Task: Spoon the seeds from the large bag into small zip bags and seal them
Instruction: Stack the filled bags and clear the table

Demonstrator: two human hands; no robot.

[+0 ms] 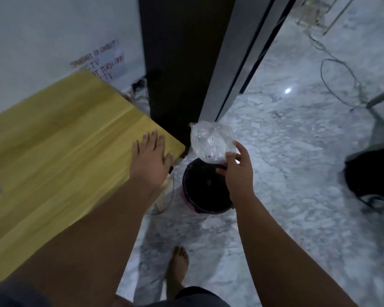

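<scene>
My right hand (237,171) pinches a clear, crumpled plastic bag (210,141) by its lower edge. The bag looks almost empty, with a few dark specks inside. It hangs in the air just above a black-lined waste bin (203,189) on the floor. My left hand (150,159) lies flat with straight fingers on the corner of the yellow wooden table (53,151). No spoon, seeds or small zip bags show in this view.
A dark pillar (177,69) and a grey panel (237,58) stand behind the bin. The floor (297,173) is white marble. A black bag (372,171) sits at right, cables (339,78) trail at far right. My bare foot (179,264) is below.
</scene>
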